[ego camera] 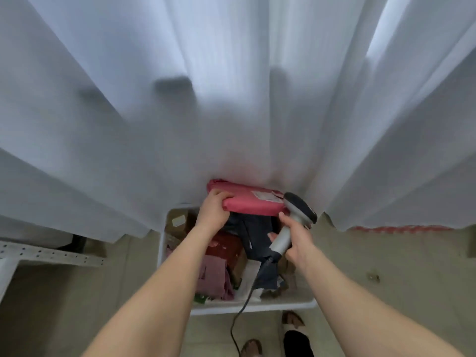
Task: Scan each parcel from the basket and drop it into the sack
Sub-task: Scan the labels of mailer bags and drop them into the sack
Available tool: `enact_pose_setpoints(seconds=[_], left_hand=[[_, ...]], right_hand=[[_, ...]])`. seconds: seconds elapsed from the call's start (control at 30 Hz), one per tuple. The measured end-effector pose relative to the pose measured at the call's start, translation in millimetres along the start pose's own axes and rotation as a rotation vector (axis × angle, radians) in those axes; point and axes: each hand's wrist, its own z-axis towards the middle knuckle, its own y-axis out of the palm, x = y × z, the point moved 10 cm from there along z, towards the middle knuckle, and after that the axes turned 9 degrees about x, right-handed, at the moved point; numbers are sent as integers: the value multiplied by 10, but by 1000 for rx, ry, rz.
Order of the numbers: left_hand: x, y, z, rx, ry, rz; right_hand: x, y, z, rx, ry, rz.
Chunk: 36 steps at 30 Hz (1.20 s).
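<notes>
Two grips | left hand clamps pink parcel by left end | right hand clasps scanner alongside

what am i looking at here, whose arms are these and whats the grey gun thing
No machine here: one camera sits on a person's head, looking down, so both arms are the wearer's own. The left hand grips a pink parcel by its end, label up. The right hand holds a corded scanner, its head beside the parcel's label end. Below them a white basket holds more parcels, pink, red and dark. White fabric hangs behind; whether it is the sack I cannot tell.
</notes>
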Motion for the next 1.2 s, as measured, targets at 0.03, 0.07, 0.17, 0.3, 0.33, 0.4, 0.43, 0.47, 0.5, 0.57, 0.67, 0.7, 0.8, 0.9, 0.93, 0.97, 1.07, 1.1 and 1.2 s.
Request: enact_pose_setpoints(seconds=[0.03, 0.07, 0.17, 0.3, 0.33, 0.4, 0.43, 0.47, 0.5, 0.57, 0.67, 0.7, 0.8, 0.9, 0.93, 0.97, 1.07, 1.1, 1.2], left_hand=[[98, -155, -75, -6, 13, -8], [198, -306, -151, -15, 28, -13], [528, -733, -353, -42, 85, -32], [901, -1241, -696, -65, 118, -117], [938, -1341, -809, -81, 77, -162], [924, -1565, -1046, -72, -86, -307], [886, -1698, -1157, -23, -166, -373], [849, -1840, -1269, 46, -238, -412], [783, -1950, -1399, 110, -313, -433], [718, -2044, -1707, 148, -451, -558], [853, -2055, -2207, 114, -558, -816], [905, -2065, -2358, 106, -564, -847], [1085, -2103, -2753, 16, -544, -893], [1231, -2245, -3043, -70, -485, -821], [1262, -2303, -3111, -88, -463, -794], [1295, -2362, -3183, -106, -444, -773], [1294, -2504, -3333, -132, -421, -705], [1280, -2547, -3381, -134, -426, -695], [1139, -2664, -3449, -129, -457, -660]], right_hand=[[-3, 20, -182, -15, 18, 14], [-3, 44, -363, -34, 37, 30], [-87, 126, -854, -84, 26, 100], [-265, 149, -1393, -134, -60, 126], [-301, 127, -1529, -145, -78, 118], [-372, 70, -1798, -173, -140, 82], [-408, 42, -1930, -197, -179, 59], [-448, 17, -2077, -232, -221, 34], [-477, -17, -2228, -274, -263, -1], [-492, -100, -2548, -388, -318, -87], [-484, -307, -2935, -516, -349, -155], [-485, -394, -3029, -533, -349, -146], [-509, -642, -3239, -521, -324, -80], [-525, -773, -3447, -536, -314, -65], [-528, -799, -3535, -552, -319, -62], [-538, -814, -3611, -561, -336, -61], [-562, -816, -3801, -573, -407, -69], [-557, -805, -3872, -579, -423, -85], [-555, -761, -3986, -572, -492, -151]])
